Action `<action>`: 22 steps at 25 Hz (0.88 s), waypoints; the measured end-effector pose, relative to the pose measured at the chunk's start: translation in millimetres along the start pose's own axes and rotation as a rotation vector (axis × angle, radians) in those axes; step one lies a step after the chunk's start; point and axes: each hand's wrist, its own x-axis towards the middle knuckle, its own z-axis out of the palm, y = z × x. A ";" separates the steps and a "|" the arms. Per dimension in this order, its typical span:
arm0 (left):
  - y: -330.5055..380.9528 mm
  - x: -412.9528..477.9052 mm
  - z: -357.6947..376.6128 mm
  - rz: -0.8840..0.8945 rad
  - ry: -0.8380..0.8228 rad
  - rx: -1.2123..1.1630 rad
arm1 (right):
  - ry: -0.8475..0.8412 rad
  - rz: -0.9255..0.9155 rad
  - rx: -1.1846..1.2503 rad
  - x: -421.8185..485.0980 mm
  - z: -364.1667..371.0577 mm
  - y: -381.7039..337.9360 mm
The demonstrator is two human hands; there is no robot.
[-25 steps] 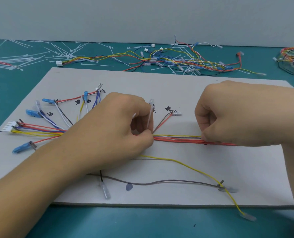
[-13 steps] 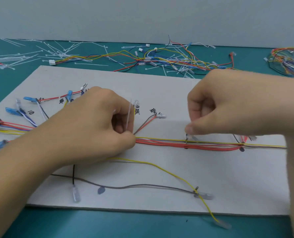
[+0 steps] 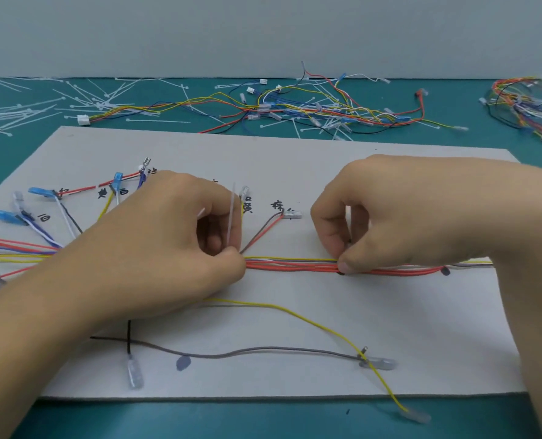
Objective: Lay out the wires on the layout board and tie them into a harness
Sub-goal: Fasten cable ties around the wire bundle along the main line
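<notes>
Plain pale grey wall [image 3: 263,30] behind, teal green surface [image 3: 26,147] meeting it, even soft light, no strong shadows

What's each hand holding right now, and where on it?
Left hand pinches the wire bundle at its left part, with an upright white cable tie at the fingertips. Right hand pinches the same bundle further right, mid-run.
</notes>
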 end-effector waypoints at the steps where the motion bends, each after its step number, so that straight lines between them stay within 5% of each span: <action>1: -0.5 0.0 0.3 0.001 0.006 0.005 | 0.011 -0.022 0.012 0.4 0.2 -0.2; 6: 0.4 1.0 1.0 0.030 0.010 -0.015 | 0.070 0.002 -0.055 -3.2 10.5 4.8; 14: -8.2 4.1 -5.5 0.009 0.051 -0.008 | 0.445 -0.105 0.096 -9.1 54.1 8.6; 22: -22.1 5.9 -16.1 -0.031 0.028 0.017 | 0.407 -0.229 0.166 13.5 49.3 8.0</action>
